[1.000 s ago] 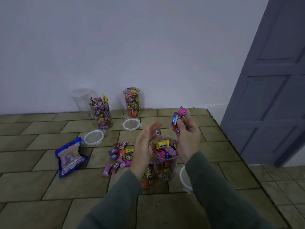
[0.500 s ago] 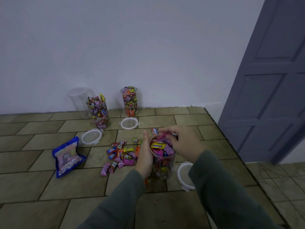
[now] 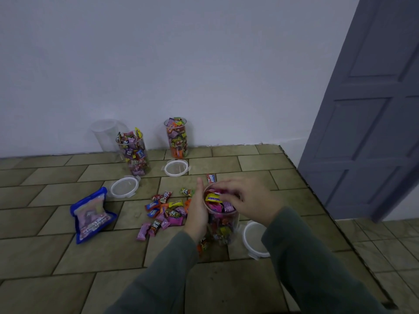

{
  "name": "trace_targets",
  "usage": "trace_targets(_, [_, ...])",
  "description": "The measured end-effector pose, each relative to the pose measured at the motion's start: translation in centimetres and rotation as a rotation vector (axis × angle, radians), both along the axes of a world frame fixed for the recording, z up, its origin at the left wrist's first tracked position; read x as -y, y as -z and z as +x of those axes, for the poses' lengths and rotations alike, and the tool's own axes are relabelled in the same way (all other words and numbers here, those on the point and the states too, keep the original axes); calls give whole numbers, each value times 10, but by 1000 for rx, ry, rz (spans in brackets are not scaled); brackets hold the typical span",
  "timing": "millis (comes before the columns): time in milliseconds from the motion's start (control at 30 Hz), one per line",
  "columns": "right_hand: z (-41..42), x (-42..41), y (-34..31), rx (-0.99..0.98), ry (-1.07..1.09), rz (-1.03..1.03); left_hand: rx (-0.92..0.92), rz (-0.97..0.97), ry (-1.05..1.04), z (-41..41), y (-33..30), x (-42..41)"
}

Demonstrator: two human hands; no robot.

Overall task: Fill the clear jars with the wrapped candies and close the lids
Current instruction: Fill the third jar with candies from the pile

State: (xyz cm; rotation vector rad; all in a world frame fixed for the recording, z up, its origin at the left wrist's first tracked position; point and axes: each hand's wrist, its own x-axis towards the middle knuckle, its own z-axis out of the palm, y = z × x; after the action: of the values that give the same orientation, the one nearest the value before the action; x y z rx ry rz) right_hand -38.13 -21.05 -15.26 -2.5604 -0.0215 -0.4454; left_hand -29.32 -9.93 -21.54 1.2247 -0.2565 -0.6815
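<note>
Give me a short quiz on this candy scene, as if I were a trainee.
1. True or false: the near jar has its lid on.
2. How many lids lie on the floor?
3. Which hand rests flat against the near jar's side: A) left hand B) right hand?

Key:
1. False: its mouth is open and the right hand's fingers press on the candies at the top.
2. Three: left lid, middle lid, near lid.
3. A.
</note>
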Motion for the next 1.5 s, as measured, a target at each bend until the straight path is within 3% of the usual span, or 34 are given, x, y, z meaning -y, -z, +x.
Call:
trace_targets(233, [3,-3,-7,-198,98,-148,-3,15,20,-1,2,0])
trace_targets(433, [-3,0,-3,-130,111,-106,-9,36,34,0,3,-2])
trace_targets(567, [-13,16,3,77,227,71,95,77,33,-2,6,-5])
trace_targets(633, [-19,31,14,-20,324,164,251,74,11,-1,16,-11])
trace_targets(733, [-27,57,49,-386,437,173,548,85,3,-1,34,-19])
trace_targets(800, [-30,65,72,-599,468,190,612,127,31,0,40,-23])
trace_targets(867, [-30,67,88,-679,464,218,658,179,47,3,37,-24])
trace_targets(1067, [-28,71,100,-667,459,99,718,248,3,2,36,-19])
trace_targets(1500, [-3,78,66,-506,414,167,646,153,-301,-5,18,-23])
